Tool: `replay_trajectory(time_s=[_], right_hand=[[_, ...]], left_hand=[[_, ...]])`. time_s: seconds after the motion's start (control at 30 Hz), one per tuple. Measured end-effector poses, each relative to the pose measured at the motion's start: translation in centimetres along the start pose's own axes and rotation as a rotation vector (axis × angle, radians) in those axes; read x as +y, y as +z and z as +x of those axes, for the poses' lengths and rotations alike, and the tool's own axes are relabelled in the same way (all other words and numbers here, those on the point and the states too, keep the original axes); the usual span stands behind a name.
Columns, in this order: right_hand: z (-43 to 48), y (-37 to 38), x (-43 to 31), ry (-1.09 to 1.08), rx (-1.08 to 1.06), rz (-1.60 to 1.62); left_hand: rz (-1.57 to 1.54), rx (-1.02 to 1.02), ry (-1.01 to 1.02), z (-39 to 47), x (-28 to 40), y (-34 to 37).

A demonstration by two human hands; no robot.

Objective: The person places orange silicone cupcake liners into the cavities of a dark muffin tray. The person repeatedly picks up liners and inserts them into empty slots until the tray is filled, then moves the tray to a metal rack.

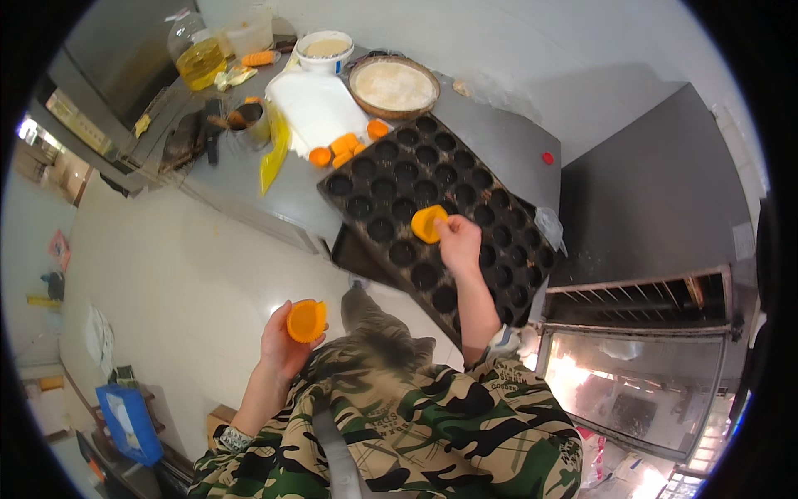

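Observation:
My left hand holds a stack of orange paper baking cups over the floor, to the left of my body. Between the fingers of my right hand is a single orange paper cup, above the middle of a dark muffin tray with many round wells. Those wells that can be seen hold no cups; my right hand and forearm hide some of them. More orange paper cups lie in a loose group by the tray's upper left edge. A second dark tray shows beneath the muffin tray.
On the metal table are white paper sheets, a yellow plastic bag, a metal container, a round pan of floury contents, a white tub and a bottle of yellow oil. An oven with its glass door lowered is at right.

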State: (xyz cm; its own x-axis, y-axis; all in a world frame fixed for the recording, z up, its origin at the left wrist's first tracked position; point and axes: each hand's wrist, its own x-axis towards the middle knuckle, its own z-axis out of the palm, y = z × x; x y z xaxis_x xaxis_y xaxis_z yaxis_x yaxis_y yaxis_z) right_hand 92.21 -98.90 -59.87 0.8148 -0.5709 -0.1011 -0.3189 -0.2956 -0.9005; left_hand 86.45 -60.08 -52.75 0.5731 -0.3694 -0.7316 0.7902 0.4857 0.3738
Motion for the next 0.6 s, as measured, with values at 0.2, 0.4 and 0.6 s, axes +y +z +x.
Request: replay_trajectory(time_s=[0.2,0.4,0.6], right_hand=[[22.1,4.2,-1.7,0.184,0.171,-0.379],[29.6,8.7,-4.6,0.381,0.177,-0.575],[26.4,10.8,-6.4,0.407,0.371,-0.410]], left_hand=[[0.071,-0.031,0.012,7.4,8.6,4.2],[0.134,0.006,-0.090,12.4,14.3,8.3],[0.236,-0.120,-0.237,20.6,19.0,11.6]])
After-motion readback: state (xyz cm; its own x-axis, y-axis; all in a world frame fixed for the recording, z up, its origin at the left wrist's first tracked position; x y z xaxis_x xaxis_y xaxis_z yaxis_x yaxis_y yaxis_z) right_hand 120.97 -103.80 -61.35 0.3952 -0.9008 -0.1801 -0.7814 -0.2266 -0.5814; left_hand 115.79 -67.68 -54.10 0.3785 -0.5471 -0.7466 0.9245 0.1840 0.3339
